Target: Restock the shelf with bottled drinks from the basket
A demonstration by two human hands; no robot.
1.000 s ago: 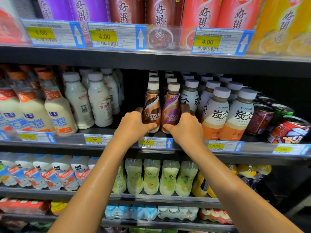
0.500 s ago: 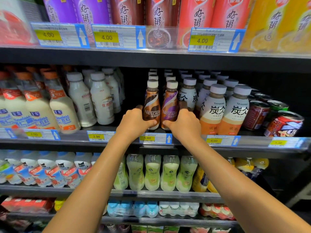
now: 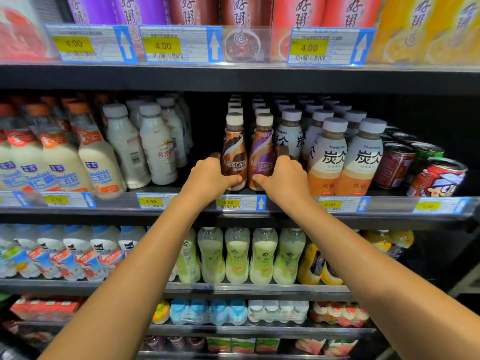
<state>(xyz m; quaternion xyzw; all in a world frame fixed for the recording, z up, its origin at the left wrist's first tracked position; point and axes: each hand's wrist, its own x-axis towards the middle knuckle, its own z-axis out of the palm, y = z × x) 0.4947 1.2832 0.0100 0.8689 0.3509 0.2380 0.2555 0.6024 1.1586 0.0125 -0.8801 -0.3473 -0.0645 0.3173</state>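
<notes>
Two Nescafe bottles stand side by side at the front of the middle shelf. My left hand wraps the brown-labelled bottle from the left, thumb across its base. My right hand wraps the purple-labelled bottle from the right. Both bottles are upright and touch each other, with more Nescafe bottles lined up behind them. The basket is out of view.
Tanbing bottles crowd the right side, with cans beyond. White milk bottles stand left, across a dark gap. Porridge cans fill the shelf above; green drinks sit on the shelf below.
Both hands stay wrapped on the two front bottles. The view has shifted slightly, and the bottles sit a little closer to the shelf's front edge.
</notes>
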